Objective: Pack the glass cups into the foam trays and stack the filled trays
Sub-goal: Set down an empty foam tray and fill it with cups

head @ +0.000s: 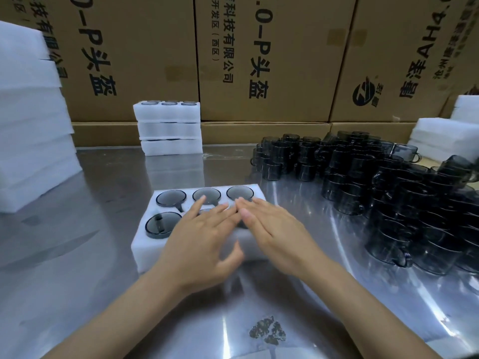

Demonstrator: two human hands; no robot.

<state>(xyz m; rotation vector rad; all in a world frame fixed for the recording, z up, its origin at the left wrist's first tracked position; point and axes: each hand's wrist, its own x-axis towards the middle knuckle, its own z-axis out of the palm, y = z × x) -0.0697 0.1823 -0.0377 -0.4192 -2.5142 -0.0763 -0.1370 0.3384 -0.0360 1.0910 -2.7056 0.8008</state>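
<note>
A white foam tray [145,244] lies on the steel table in front of me, with dark smoky glass cups [171,197] sunk in its round pockets. My left hand [199,242] lies flat over the tray's near middle, fingers straight and spread. My right hand [272,229] lies flat over the tray's right part, fingers straight, its fingertips meeting the left hand's. The pockets under both hands are hidden. A big heap of loose smoky glass cups [375,190] with handles covers the table at the right. A stack of three filled foam trays [168,128] stands at the back.
A tall stack of white foam trays [31,125] rises at the left edge; more foam pieces [440,136] sit at the far right. Cardboard boxes [259,60] wall off the back. A dark stain [268,330] marks the shiny table [90,294] near me.
</note>
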